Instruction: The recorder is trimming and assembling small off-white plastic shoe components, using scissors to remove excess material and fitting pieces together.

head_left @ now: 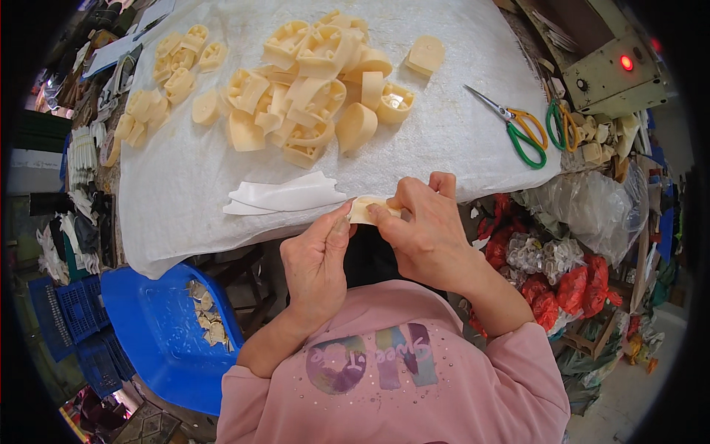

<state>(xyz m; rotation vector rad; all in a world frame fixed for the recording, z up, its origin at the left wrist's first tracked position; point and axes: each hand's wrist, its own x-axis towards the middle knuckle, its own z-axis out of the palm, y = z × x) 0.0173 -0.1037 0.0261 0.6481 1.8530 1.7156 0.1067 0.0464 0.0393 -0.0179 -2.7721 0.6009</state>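
Note:
Close to the table's front edge, a cream plastic shoe heel (365,210) is held between my two hands. The fingers of my left hand (319,251) pinch its left end. My right hand (429,229) grips its right side, the thumb pressed on the face. Fingers cover much of the heel. Just left of it, several white curved strips (285,194) lie overlapped on the white-covered table (436,140). Beyond them sits a loose pile of cream shoe heels (318,81), some showing ribbed hollow undersides. A smaller group of heels (181,63) lies to its left.
Scissors (518,126) with orange and green handles lie open at the table's right; a second pair of handles (560,126) is beside them. A metal box (614,78) with a lit red lamp stands far right. A blue plastic seat or basin (148,325) holds scraps. Bags (584,285) lie lower right.

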